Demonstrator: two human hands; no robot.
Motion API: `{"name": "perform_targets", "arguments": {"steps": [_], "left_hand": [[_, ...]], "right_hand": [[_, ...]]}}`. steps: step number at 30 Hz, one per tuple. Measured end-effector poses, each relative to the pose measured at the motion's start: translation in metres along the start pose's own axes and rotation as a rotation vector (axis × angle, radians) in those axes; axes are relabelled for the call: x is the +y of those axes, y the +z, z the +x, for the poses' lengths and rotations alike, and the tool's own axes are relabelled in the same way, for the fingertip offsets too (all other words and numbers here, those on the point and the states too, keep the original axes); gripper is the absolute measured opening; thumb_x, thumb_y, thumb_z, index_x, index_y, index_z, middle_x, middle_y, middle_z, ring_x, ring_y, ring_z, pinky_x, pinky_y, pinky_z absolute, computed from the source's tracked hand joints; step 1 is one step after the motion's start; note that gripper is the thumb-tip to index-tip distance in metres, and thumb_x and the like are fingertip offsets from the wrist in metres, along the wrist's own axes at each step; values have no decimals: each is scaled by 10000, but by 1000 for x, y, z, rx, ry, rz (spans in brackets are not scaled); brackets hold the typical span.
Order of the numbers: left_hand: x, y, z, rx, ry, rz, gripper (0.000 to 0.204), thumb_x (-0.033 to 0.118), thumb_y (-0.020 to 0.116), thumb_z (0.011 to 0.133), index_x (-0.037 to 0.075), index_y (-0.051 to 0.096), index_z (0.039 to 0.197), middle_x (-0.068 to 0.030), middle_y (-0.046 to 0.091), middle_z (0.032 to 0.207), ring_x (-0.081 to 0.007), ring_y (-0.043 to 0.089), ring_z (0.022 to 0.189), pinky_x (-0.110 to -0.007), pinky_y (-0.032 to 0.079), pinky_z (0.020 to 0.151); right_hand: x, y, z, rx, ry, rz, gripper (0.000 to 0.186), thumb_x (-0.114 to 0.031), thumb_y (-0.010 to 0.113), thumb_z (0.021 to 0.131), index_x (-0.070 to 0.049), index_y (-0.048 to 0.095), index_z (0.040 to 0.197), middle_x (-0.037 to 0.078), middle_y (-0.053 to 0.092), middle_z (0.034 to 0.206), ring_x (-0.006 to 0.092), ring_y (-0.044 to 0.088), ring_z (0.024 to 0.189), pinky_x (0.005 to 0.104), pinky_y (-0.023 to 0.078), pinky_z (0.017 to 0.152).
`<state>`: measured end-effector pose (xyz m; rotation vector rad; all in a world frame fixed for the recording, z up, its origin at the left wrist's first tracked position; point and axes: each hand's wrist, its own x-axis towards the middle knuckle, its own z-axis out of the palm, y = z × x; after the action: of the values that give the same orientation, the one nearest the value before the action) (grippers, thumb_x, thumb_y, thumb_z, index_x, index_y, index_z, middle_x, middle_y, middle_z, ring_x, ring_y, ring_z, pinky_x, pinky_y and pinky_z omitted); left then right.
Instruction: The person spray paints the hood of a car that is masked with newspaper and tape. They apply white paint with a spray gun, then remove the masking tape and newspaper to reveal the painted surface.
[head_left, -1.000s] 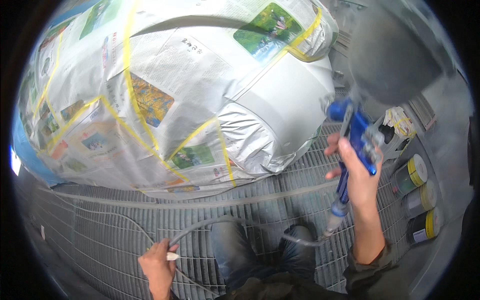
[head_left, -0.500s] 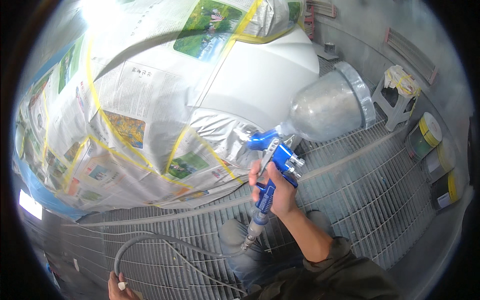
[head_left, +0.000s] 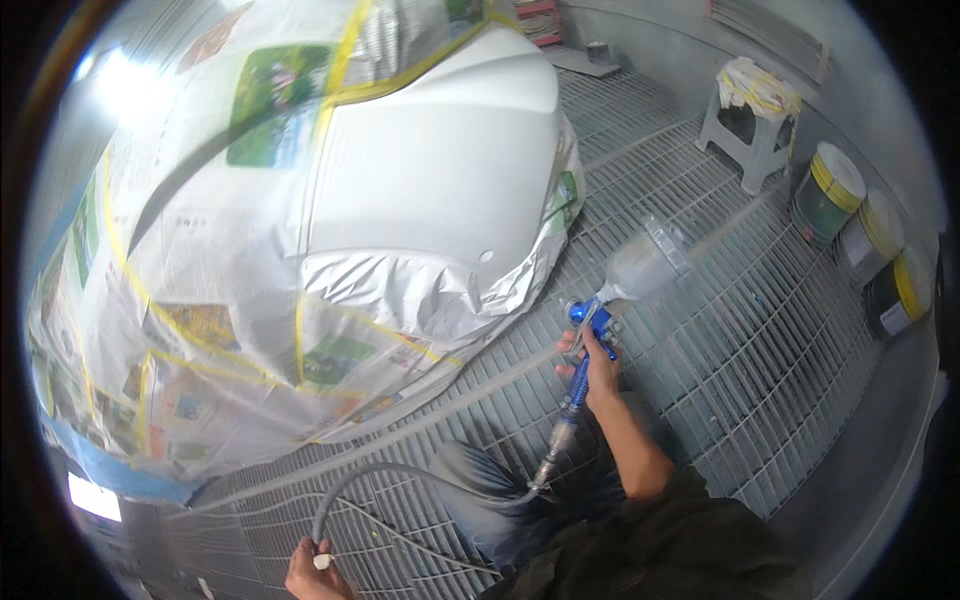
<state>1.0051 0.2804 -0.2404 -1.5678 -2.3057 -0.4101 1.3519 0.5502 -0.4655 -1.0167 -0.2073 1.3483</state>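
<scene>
My right hand (head_left: 600, 370) is closed around the blue spray gun (head_left: 595, 320), held over the grated floor to the right of the car. The gun's translucent cup (head_left: 635, 270) tilts toward upper right, and a connector under its handle joins a grey hose (head_left: 400, 469). Low at the lower middle-left, my left hand (head_left: 315, 570) grips that hose, with a small white fitting by my fingers. The car is masked in taped newspaper (head_left: 210, 260) and crumpled silver sheeting (head_left: 390, 280); a white body panel (head_left: 420, 150) is exposed toward its front.
Along the right wall stand a grey stool (head_left: 750, 150) with a taped bundle on top and three paint buckets (head_left: 825, 195). A small can (head_left: 597, 53) sits at the back. My legs are below, on metal grating (head_left: 730, 400).
The spray gun, large and high a second ago, is lower and farther from the camera. The view has shifted, bringing more of the white panel, stool and right-hand floor into sight.
</scene>
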Motion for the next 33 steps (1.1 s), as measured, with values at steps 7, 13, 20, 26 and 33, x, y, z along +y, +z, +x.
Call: {"name": "perform_targets", "arguments": {"steps": [7,13,20,26,33], "left_hand": [[51,36,-3,-345,189,-48,310,59,658,785,46,716,1090,-195,707,893,-386,689,796,-453,545,701],[98,53,3,-408,305,-131,208,86,717,792,-3,702,979,-203,686,805,-368,684,717,-421,530,637],[103,67,-2,-357,337,-119,247,195,804,782,19,709,926,-160,666,716,-353,657,633,-427,496,566],[108,70,-3,-330,247,-119,215,157,744,789,36,709,963,-162,671,769,-367,657,674,-439,502,594],[113,68,6,-418,276,-153,206,149,735,791,32,701,957,-165,672,780,-373,655,680,-443,500,603]], "right_hand": [[-60,-26,5,-223,-201,-249,267,-250,647,945,-5,698,1039,89,711,913,178,700,856,296,571,508],[-73,-18,-7,-639,26,-372,204,-204,644,918,-16,694,977,94,710,879,160,699,805,291,552,484],[-49,-22,29,-399,-158,-534,198,-237,661,916,-40,679,925,63,684,816,122,663,707,256,509,466],[-56,-19,38,-218,-392,-517,304,-263,662,930,-6,691,1091,61,698,847,138,673,735,274,558,517],[-85,-12,8,-799,-115,-402,220,-232,671,920,-21,705,976,87,721,878,127,691,752,253,550,498]]}}
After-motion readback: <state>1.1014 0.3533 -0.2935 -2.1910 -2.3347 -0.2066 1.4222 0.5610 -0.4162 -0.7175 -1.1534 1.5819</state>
